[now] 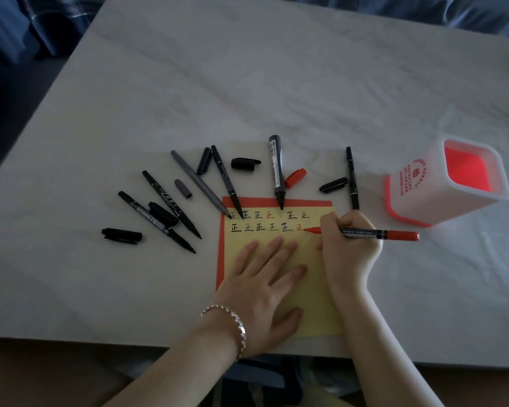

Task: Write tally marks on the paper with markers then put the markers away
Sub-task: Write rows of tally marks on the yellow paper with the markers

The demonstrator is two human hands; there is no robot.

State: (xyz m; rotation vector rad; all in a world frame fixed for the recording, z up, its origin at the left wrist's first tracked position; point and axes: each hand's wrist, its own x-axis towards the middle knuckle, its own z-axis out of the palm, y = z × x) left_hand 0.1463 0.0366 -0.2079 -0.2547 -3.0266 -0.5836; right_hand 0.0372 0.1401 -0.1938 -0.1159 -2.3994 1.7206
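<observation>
The left hand (266,277) lies flat, fingers spread wide, on the yellow paper sheet (309,292) near the pale marble table's (247,83) front edge, likely pinning it against sliding. The right hand (348,245), wrist bent inward, pinches the red-capped permanent marker (365,232), tip on the second row's last mark.

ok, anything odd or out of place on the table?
Nothing spilled or damaged. Six uncapped markers lie fanned around the yellow paper, their loose caps scattered between them, and the pen holder looks empty. The right hand writes with the red marker; the left hand pins the paper.
</observation>
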